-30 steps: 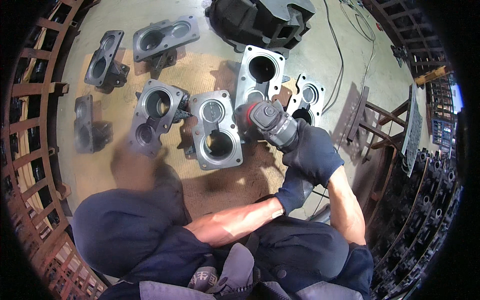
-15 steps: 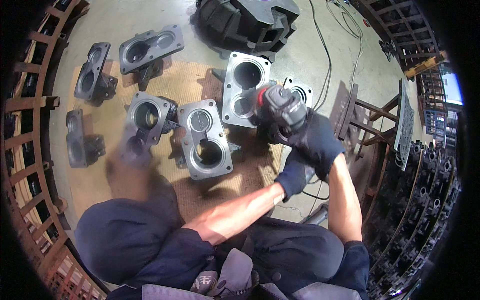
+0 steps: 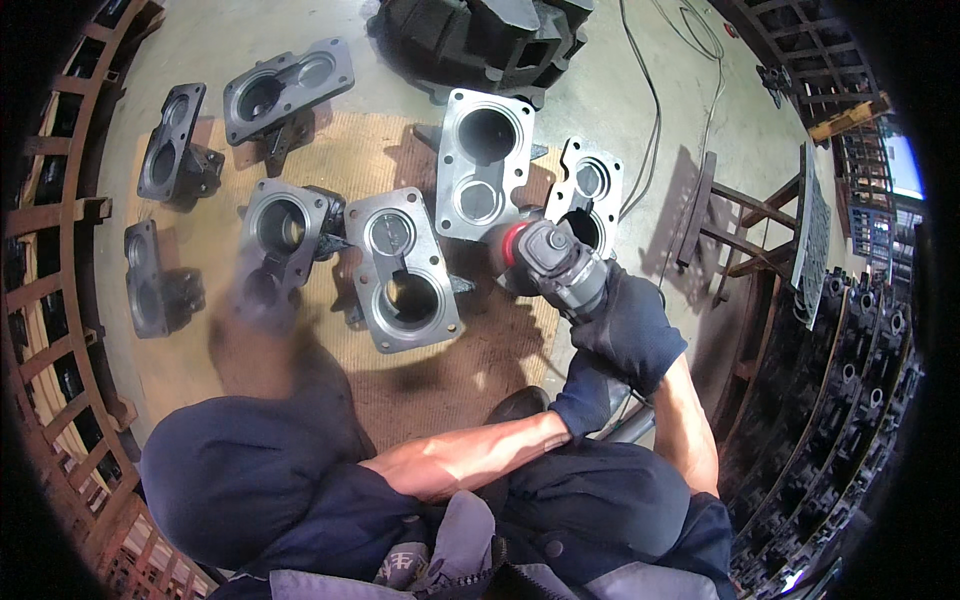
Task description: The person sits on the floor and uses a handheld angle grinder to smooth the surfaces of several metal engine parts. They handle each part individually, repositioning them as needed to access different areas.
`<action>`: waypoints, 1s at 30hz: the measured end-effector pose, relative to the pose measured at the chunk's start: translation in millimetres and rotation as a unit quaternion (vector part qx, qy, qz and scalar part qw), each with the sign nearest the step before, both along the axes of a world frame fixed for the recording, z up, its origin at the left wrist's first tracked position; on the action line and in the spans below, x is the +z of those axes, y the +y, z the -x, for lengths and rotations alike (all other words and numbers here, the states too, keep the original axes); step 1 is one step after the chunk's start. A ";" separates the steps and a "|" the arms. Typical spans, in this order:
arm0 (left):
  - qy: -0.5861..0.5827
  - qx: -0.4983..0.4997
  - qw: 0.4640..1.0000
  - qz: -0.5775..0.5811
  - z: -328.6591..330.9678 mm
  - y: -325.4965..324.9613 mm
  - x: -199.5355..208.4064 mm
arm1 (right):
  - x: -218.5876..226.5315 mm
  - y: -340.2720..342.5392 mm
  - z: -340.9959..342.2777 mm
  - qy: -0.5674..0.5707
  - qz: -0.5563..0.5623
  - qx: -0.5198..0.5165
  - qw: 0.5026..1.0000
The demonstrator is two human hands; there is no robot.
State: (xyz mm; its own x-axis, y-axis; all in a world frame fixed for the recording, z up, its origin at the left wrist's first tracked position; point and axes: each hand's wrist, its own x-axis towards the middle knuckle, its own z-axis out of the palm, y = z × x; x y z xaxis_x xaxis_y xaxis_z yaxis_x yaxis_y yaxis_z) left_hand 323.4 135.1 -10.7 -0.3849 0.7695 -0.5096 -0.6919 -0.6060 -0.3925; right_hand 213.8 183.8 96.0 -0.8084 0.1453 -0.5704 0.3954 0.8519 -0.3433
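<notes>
My right hand [image 3: 632,328], in a dark glove, is closed round the body of an angle grinder [image 3: 560,258] with a red ring near its head. My left hand [image 3: 588,392], gloved too, lies against the right one, below it; its fingers are hidden. The grinder's head is near the lower end of a bright metal casting [image 3: 487,165] with two round openings. Just beyond the tool, to the right, a smaller flanged casting [image 3: 591,180] stands partly covered by it. Left of the grinder rests another two-hole casting [image 3: 403,265].
More grey castings, such as a tilted one [image 3: 285,235], stand on a cardboard sheet [image 3: 365,145] to the left. A big dark casting [image 3: 480,45] sits at the far side. Cables [image 3: 655,110] trail over the floor. On the right are a metal stand [image 3: 750,215] and stacked parts [image 3: 850,400].
The grinder and both hands have come nearer to me. More of the smaller casting at the right now shows. The whole view has shifted slightly.
</notes>
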 end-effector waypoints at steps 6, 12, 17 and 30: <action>0.339 -0.038 0.932 0.119 2.0 3.3 -21.6 | -4.7 3.7 12.9 0.011 0.002 0.000 1.000; -0.007 0.012 1.000 -0.004 -16.3 -6.1 8.1 | 0.2 -2.5 -11.8 -0.028 -0.012 -0.012 0.999; 0.303 -0.130 0.931 0.158 -12.5 -8.4 18.6 | 6.2 2.2 -19.2 -0.022 -0.001 -0.044 0.999; 0.116 0.041 0.991 -0.051 2.4 10.7 0.7 | 5.1 4.6 -1.2 0.000 -0.053 -0.021 0.998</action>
